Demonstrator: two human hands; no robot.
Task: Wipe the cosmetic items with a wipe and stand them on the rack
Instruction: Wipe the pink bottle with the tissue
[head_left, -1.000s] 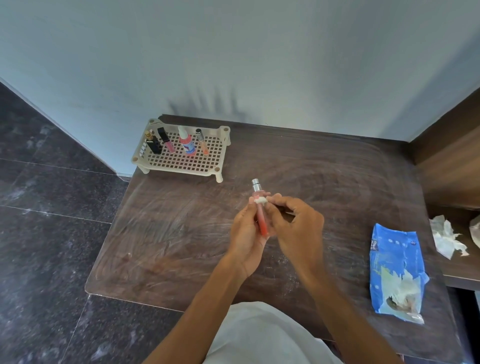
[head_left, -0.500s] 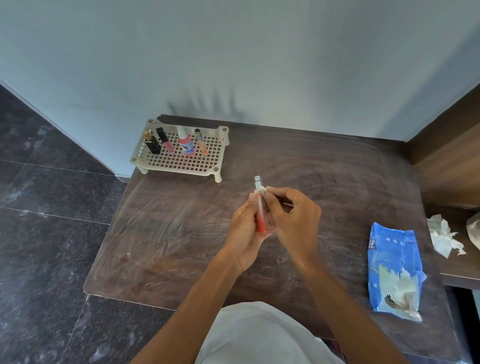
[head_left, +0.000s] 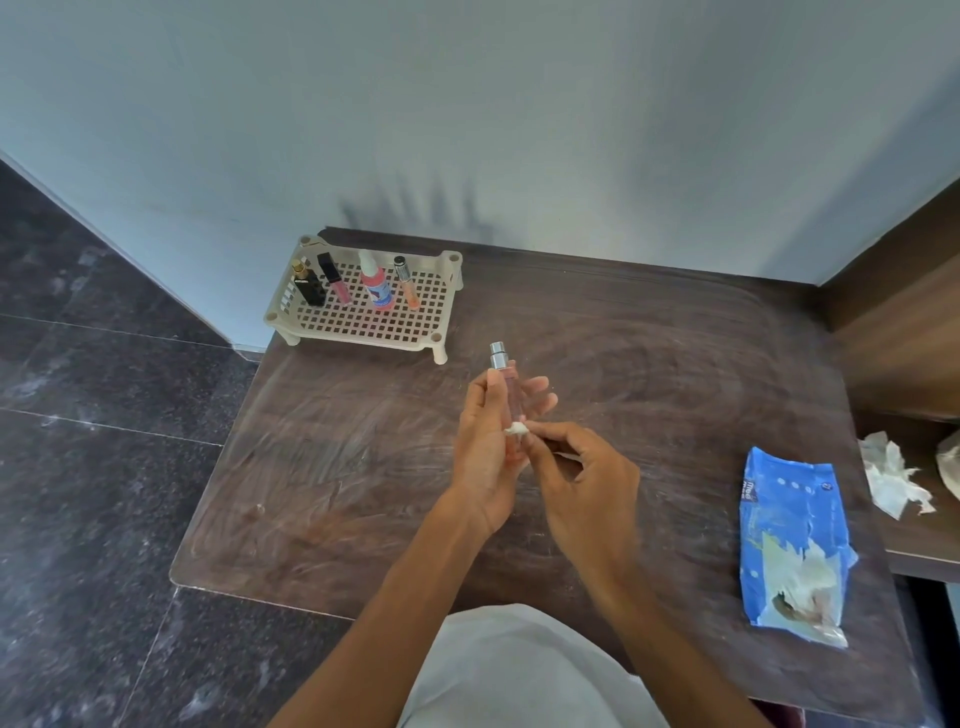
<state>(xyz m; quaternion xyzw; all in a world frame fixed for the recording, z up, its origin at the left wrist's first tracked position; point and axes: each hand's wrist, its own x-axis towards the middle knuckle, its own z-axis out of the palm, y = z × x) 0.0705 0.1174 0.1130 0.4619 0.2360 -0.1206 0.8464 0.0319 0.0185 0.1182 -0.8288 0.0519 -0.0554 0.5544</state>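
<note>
My left hand (head_left: 488, 447) holds a slim clear tube with a silver cap (head_left: 503, 376) upright over the middle of the table. My right hand (head_left: 582, 478) pinches a small white wad of wipe (head_left: 517, 428) against the tube's lower end. At the table's far left corner stands a cream perforated rack (head_left: 363, 325). Upright on it are a black bottle with a gold cap (head_left: 307, 285), a pink lip gloss with a black cap (head_left: 333, 285), a pink spray bottle (head_left: 376, 286) and an orange tube with a silver cap (head_left: 406, 283).
A torn blue wipes packet (head_left: 792, 540) lies on the dark wooden table (head_left: 337, 467) at the right. Crumpled used wipes (head_left: 891, 473) sit on a lower wooden shelf at the far right. A pale wall rises behind the table. Dark tiled floor lies to the left.
My right hand has slid the wipe down from the tube's top, near the cap, to its lower end. My left hand's fingers have spread out behind the tube.
</note>
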